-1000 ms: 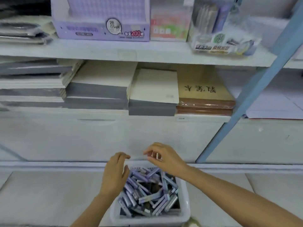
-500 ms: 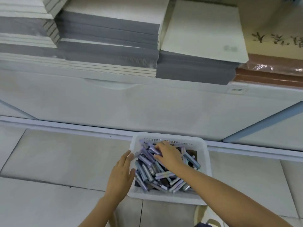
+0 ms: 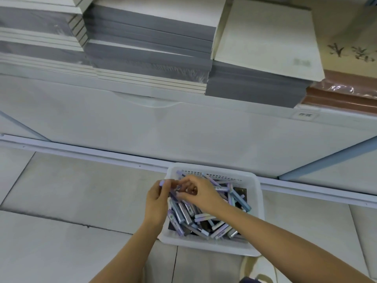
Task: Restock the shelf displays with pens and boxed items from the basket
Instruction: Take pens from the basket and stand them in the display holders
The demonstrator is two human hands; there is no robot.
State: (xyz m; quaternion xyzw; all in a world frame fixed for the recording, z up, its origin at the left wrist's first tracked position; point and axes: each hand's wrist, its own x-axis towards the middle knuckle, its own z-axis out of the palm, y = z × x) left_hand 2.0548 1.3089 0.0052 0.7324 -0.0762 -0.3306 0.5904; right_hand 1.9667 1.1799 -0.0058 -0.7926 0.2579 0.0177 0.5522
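The left hand curls its fingers round a purple pen at the left edge of the white basket on the floor. Just beside it, the right hand pinches some of the pens piled in the basket, near its far left corner.

Open from above into basket, though packed with pens. Clear to left over bare floor. Blocked just behind far rim by shelf front panel, topped with paper stacks.
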